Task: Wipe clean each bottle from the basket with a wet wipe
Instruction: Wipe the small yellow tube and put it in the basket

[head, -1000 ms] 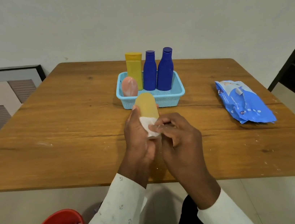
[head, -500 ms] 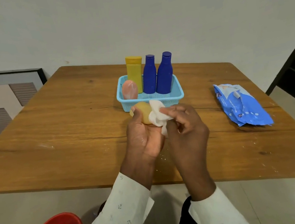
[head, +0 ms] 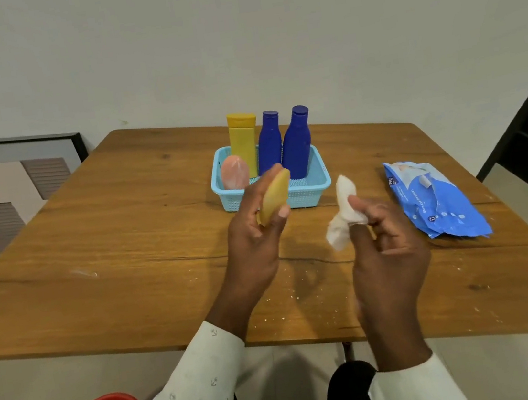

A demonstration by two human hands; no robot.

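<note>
Mustard-yellow flattened oval bottle (head: 274, 196) is sitting edge-on in the left hand (head: 254, 235), thumb and fingers gripping it, held up just in front of the light blue perforated plastic basket (head: 302, 191). Half a second ago the wipe was pressed onto this bottle; now the hands are pulling apart, so rubbing on it is pausing or ending, likely done and heading back to the basket or getting turned. Bottle looks smooth, matte, no visible label or grime from this angle. Crumpled white wet wipe (head: 342, 212) is now apart from the bottle, pinched between thumb and fingers of the right hand (head: 384, 247). Basket is still holding a pink oval bottle (head: 234, 172), a tall yellow bottle (head: 243, 141) and two dark blue bottles (head: 282, 144), upright, waiting. Blue wet-wipe pack (head: 435, 199) is lying at far right on the wooden table (head: 94, 257), untouched.
</note>
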